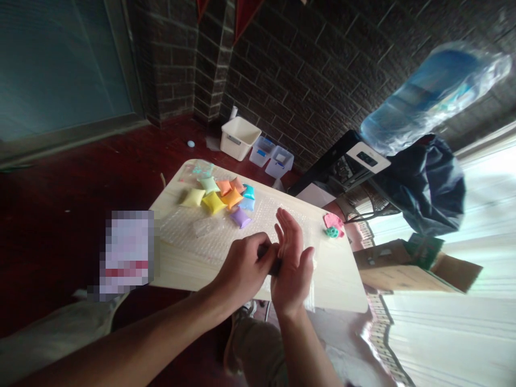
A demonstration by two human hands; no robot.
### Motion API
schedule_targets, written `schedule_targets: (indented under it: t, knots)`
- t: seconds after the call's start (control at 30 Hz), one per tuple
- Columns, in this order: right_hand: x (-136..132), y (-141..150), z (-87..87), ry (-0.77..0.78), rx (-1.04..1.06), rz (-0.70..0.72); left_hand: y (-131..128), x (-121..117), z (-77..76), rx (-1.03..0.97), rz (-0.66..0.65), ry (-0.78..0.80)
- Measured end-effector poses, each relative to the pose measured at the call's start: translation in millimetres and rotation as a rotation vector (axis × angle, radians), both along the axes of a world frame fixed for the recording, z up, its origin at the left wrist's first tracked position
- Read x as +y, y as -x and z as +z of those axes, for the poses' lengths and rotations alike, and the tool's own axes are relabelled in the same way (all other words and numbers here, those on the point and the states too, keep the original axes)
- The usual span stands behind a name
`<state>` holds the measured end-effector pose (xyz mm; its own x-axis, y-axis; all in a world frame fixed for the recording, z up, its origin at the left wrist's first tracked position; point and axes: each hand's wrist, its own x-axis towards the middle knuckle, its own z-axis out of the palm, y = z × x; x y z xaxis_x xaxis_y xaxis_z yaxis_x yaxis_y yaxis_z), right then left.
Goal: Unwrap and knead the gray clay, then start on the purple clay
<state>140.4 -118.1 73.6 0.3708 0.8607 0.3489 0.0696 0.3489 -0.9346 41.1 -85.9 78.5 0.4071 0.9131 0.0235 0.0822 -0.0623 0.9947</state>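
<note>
My left hand (244, 266) is closed, its thumb and fingers pinching a small dark lump (276, 267) that looks like soft clay. Beside it my right hand (291, 263) is held up with fingers stretched and palm turned toward the left hand. The lump lies against the right palm, partly hidden by the left fingers. Both hands are above the near part of a pale table (338, 279). Beyond them sit several pillow-shaped coloured packets, among them a purple packet (241, 217), a yellow packet (213, 202) and an orange packet (231, 199), on bubble wrap (181, 228).
A pink piece (332, 220) with a green ball (332, 232) lies at the table's right side. Behind the table stand a cream basket (239, 140) and clear bins (279, 162). To the right are a water dispenser (367, 157) and an open cardboard box (403, 271).
</note>
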Motion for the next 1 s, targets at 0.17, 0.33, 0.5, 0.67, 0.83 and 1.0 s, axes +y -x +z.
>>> schedule_targets:
  t: [0.17,0.33,0.5,0.67,0.83,1.0]
  knots:
    - [2.7,-3.3,4.2,-0.004,0.079,-0.015,0.9,3.8,4.1,-0.038,-0.011,-0.015]
    - [0.2,5.8,0.6,0.014,0.07,0.006,0.7,1.6,2.6,-0.055,0.01,-0.023]
    - [-1.2,10.4,3.1,0.035,0.059,-0.007,2.9,1.9,-0.9,-0.059,0.036,-0.034]
    - [2.8,0.3,7.5,0.043,0.173,0.048,2.9,6.0,1.4,-0.071,0.016,-0.057]
    - [-0.8,0.6,7.3,0.085,0.18,0.185,1.2,4.9,-0.1,-0.075,-0.019,-0.066]
    - [-1.6,-1.6,11.0,0.115,0.175,0.246,3.1,5.7,-1.5,-0.064,-0.021,-0.067]
